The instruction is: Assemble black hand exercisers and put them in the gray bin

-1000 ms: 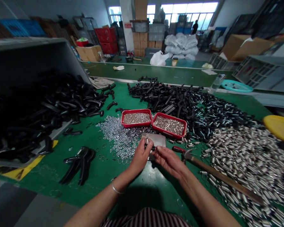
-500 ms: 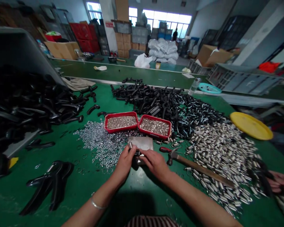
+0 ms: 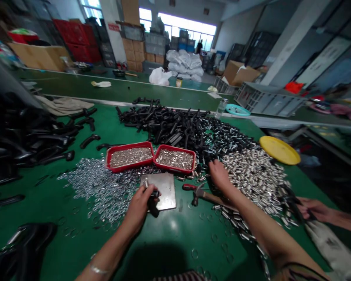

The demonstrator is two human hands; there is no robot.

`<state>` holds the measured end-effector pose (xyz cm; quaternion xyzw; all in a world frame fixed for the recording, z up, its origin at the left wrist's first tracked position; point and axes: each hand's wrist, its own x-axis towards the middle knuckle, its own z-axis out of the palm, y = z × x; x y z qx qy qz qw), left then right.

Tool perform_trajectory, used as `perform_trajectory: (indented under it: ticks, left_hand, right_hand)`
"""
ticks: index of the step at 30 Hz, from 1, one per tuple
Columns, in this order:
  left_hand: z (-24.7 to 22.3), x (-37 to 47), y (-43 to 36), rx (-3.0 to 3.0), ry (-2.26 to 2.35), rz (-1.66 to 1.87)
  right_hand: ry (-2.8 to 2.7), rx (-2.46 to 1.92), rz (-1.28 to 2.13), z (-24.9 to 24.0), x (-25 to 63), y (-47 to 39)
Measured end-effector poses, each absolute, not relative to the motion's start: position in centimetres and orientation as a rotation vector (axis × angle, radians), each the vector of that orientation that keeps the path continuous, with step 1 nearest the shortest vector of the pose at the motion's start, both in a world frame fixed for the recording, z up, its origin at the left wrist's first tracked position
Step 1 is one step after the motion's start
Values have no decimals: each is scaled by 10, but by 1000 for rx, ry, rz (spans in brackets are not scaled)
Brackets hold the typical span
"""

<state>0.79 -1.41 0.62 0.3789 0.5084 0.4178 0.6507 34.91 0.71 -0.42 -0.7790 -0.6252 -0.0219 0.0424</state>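
My left hand [image 3: 138,207] is closed around a black handle-like part [image 3: 153,210], with a silver coil spring [image 3: 146,182] standing up by the thumb. It is over the edge of a flat metal plate [image 3: 167,192]. Stretched forward and right, my right hand [image 3: 220,175] has its fingertips down among small black parts, at the border between the heap of black parts [image 3: 175,125] and the pile of silver springs [image 3: 251,175]. Its fingers look drawn together; what they grip is hidden. Beneath my right forearm lies a hammer [image 3: 212,197], beside a red-handled tool [image 3: 189,187].
Two red trays [image 3: 130,169] of small metal pieces stand beyond the plate. Silver rings [image 3: 102,191] spread to the left. Larger black handles [image 3: 41,136] are heaped at far left. Another person's hand [image 3: 312,207] holds a black part at right, near a yellow lid [image 3: 279,150].
My right hand has left the part over the plate and reached forward and right to the black heap. My left hand keeps the handle part and spring. The view has swung right.
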Motion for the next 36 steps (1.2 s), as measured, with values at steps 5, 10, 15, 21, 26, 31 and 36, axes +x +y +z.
perform_trajectory:
  ticks: [5, 10, 15, 21, 26, 31, 36]
  left_hand:
    - [4, -9, -13, 764, 1241, 919]
    - [6, -9, -9, 739, 1270, 932]
    - [12, 11, -9, 817, 1241, 887]
    - [18, 16, -21, 973, 1145, 936]
    - [22, 11, -26, 1087, 1042, 889]
    - [30, 9, -28, 1218, 1097, 922]
    - [23, 3, -24, 1484, 1228, 971]
  right_hand:
    - [-1863, -2496, -48, 7, 344, 3]
    - [-1894, -2305, 31, 41, 316, -25]
    - [-2029, -1409, 555, 54, 241, -55]
    - [-1985, -1230, 741, 46, 197, -68]
    - [-1897, -1255, 720, 30, 193, -65]
    - [-1879, -1080, 665, 20, 183, -60]
    - [-1263, -1232, 1247, 18, 161, -54]
